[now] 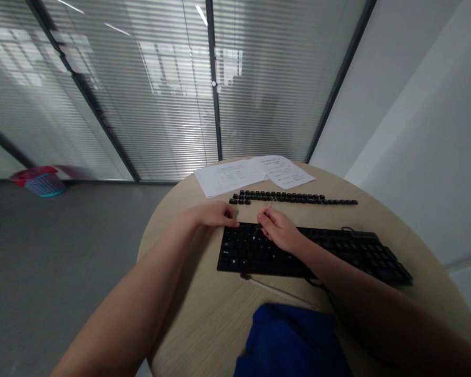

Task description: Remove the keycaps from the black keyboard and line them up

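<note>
A black keyboard (267, 259) lies across the round wooden table, with several keycaps gone from its upper left part. My left hand (215, 213) is at its upper left corner, fingers curled and the thumb touching the edge. Over the bare key positions, my right hand (277, 226) is closed around a thin wire keycap puller (273, 199), whose wire ends stick up beyond the fingers. Whether a keycap is at its lower end, I cannot tell. Behind the keyboard, loose black keycaps (286, 197) stand in long rows, with a few more at the left end.
White printed sheets (231, 177) lie at the table's far edge. In front of the keyboard is a thin light stick with a dark tip (278, 289), near a black cable (316, 284). Blue cloth (290, 340) is at the near edge. A red and blue basket (43, 183) stands on the floor.
</note>
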`<state>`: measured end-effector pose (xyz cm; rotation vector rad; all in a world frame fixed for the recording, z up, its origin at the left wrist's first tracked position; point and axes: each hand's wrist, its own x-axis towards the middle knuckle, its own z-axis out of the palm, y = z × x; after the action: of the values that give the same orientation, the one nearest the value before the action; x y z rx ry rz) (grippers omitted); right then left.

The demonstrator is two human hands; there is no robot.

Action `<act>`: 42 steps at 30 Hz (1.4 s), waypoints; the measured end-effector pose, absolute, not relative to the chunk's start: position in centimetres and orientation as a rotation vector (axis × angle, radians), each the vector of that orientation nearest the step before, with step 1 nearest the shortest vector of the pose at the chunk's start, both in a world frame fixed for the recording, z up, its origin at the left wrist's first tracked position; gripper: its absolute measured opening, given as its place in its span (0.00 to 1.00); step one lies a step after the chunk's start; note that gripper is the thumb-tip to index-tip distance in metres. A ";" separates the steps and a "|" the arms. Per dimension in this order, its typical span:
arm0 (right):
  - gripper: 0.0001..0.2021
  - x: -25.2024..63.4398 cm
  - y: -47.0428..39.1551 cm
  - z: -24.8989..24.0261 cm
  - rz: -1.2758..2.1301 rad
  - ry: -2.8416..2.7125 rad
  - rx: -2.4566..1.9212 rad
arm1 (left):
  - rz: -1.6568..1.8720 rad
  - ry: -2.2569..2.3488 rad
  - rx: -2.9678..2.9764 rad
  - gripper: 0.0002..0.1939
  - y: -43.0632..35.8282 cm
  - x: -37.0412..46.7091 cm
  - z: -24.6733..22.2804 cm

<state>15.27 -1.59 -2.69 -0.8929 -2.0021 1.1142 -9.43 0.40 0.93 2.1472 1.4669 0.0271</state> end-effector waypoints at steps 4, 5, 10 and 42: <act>0.18 15.2 -1.7 -2.5 1.120 -2.024 -0.899 | -0.035 1.490 2.120 0.20 0.4 -9.3 1.1; 0.18 15.2 -1.7 -2.5 1.124 -2.029 -0.900 | -0.035 1.489 2.118 0.20 0.4 -9.3 1.1; 0.18 15.3 -1.7 -2.7 1.139 -2.054 -0.861 | -0.022 1.488 2.125 0.20 0.4 -9.2 1.1; 0.10 15.4 -2.7 -2.4 0.691 -2.251 -0.649 | -0.001 1.448 2.091 0.19 0.4 -9.3 0.9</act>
<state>15.42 -2.66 -2.44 -0.6492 -2.2510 0.6907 -9.29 0.38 0.94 2.0914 1.4479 -0.0013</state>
